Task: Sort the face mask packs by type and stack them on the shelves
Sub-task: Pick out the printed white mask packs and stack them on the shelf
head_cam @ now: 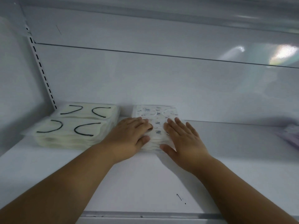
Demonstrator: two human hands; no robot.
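**Squaring the patterned stack**

I judge this as the tidying step — the patterned stack [155,126] sits on the shelf [145,183], just right of the two cream stacks [72,125] with dark ear loops, and I am evening it up. My left hand [129,139] lies on its left side, fingers over the top and thumb against the front edge. My right hand [182,139] rests flat on the right side, fingers spread and straight, thumb at the front corner. The stack lies between and under both hands. Next I should let go gently and fetch more packs — a purple one [289,136] lies far right.
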